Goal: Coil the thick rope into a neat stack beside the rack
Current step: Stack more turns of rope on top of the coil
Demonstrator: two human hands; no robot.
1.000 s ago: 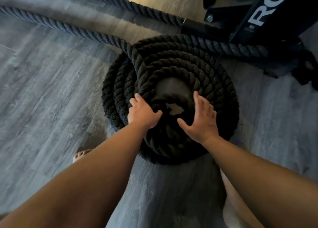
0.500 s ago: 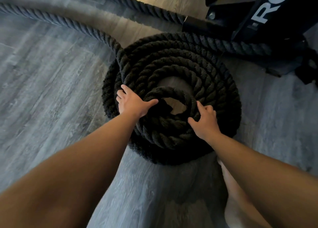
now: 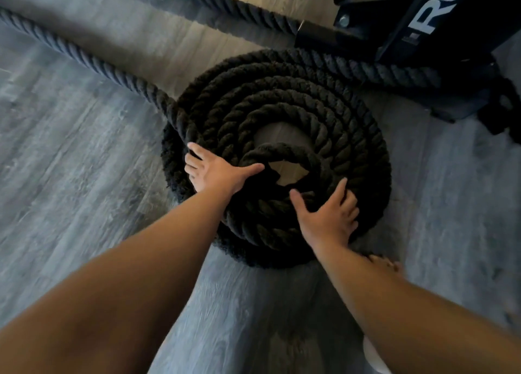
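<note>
A thick black rope (image 3: 332,125) lies coiled in a round stack of several loops on the grey wood floor, just in front of the black rack (image 3: 423,26). My left hand (image 3: 217,173) presses on the coil's near-left side, thumb across the inner loop and fingers curled over the outer loops. My right hand (image 3: 328,218) lies spread on the near-right loops, fingers over the rope. Both hands push on the rope rather than lift it. A small patch of floor shows in the coil's centre.
One loose length of rope (image 3: 84,60) runs from the coil away to the far left. Another length (image 3: 225,4) runs along the floor toward the rack's base (image 3: 321,35). My bare foot (image 3: 386,263) stands by the coil's near-right edge.
My left hand slid outward to the coil's left edge. My right hand moved toward me onto the near-right loops. The innermost loop now lies lower in the centre.
</note>
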